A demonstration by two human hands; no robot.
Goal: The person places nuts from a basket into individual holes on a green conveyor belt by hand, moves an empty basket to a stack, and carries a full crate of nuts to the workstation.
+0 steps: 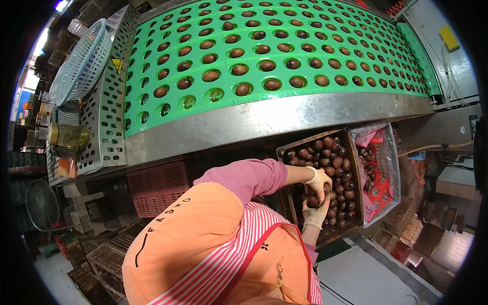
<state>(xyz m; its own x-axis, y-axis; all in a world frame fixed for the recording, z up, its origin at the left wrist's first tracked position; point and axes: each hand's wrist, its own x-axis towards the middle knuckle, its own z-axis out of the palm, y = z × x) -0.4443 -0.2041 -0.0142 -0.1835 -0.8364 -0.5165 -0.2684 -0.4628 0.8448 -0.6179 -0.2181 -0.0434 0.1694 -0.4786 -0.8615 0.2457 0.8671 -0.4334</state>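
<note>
Two gloved hands meet low over a wooden crate [357, 183] filled with dark reddish-brown oval fruits [337, 162]. My left hand [320, 183], in a pale glove with bare fingertips, reaches in from above and curls around a dark fruit [327, 187]. Just below it, my right hand [315, 215], gloved the same way, cups another dark fruit [313, 201]. The two hands are nearly touching, and their fingers partly hide both fruits. Other fruits lie packed around them.
Beyond the crate runs a steel-edged bed [282, 112] with a green holed belt [225, 95] carrying rows of similar fruits. A plastic-lined bin [394, 175] adjoins the crate. A red plastic crate [158, 187], a blue basket [84, 63] and a jar [68, 135] are at left.
</note>
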